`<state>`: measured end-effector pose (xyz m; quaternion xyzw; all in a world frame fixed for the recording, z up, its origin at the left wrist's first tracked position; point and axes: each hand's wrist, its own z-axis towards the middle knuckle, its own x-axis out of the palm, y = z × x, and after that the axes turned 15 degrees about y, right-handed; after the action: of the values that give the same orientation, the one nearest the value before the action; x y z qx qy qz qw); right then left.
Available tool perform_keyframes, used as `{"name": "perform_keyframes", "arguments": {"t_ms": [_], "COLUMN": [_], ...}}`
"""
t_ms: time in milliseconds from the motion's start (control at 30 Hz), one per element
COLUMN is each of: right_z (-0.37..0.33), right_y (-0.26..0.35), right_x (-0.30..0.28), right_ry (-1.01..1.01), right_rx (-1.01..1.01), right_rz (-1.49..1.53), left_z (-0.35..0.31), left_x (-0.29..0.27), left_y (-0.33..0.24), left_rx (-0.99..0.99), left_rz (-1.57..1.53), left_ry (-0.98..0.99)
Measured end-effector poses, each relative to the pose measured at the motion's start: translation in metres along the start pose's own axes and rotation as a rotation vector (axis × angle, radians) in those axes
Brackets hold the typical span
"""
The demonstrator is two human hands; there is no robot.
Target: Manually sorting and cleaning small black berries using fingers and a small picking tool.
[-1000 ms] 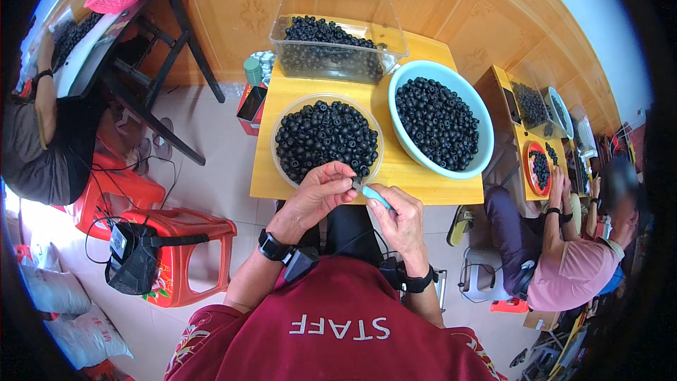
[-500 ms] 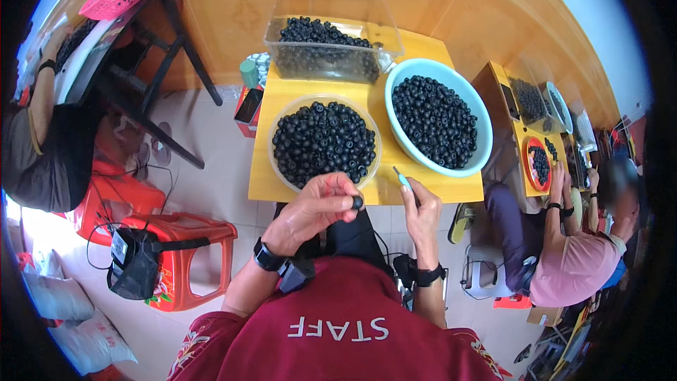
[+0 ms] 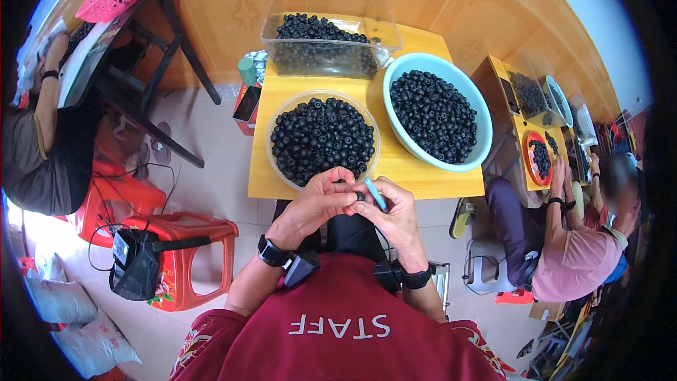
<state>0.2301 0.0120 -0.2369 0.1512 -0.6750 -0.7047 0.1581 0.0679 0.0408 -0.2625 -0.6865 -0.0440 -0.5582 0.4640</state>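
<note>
Yellow tabletop [image 3: 423, 173] sits just beyond the two hands, which meet at its near edge. Left hand [image 3: 319, 204] pinches a small dark berry [image 3: 360, 196] between thumb and fingertips, pressed against the right hand [image 3: 396, 215], whose fingers close around a thin light-blue tool [image 3: 375, 194]. Directly ahead of the pinch stands a clear bowl [image 3: 323, 138] of dark berries, with a light-blue basin [image 3: 436, 110] ahead to the right and a clear tub [image 3: 326, 28] farther off.

Bright, even daylight, soft shadows under the yellow desk [image 3: 430, 176], sharp focus at centre, strong fisheye bending toward the rim, black vignette corners, blown-out glare at upper right.
</note>
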Motion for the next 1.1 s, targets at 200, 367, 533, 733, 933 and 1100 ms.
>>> {"name": "perform_keyframes", "arguments": {"t_ms": [200, 367, 533, 733, 933, 1100], "right_z": [-0.005, -0.008, -0.012, -0.024, -0.01, 0.015], "right_y": [-0.001, 0.001, 0.008, -0.01, -0.002, 0.019], "right_x": [0.0, -0.007, -0.002, -0.014, -0.075, -0.139], "right_ry": [0.076, 0.097, 0.045, 0.029, -0.288, -0.597], "right_rx": [0.036, 0.094, 0.154, 0.138, 0.221, -0.13], "right_rz": [0.329, 0.4, 0.296, 0.047, -0.213, -0.401], "left_z": [-0.006, -0.006, -0.007, -0.004, -0.003, -0.013], "left_x": [-0.004, -0.003, -0.002, -0.004, -0.026, -0.048], "left_y": [0.002, 0.002, 0.004, 0.012, 0.003, -0.016], "left_rx": [-0.055, -0.1, -0.105, -0.161, 0.015, 0.135], "left_rz": [0.006, -0.01, -0.052, -0.015, 0.603, 1.037], "left_ry": [0.052, 0.061, 0.066, 0.068, -0.322, -0.557]}}
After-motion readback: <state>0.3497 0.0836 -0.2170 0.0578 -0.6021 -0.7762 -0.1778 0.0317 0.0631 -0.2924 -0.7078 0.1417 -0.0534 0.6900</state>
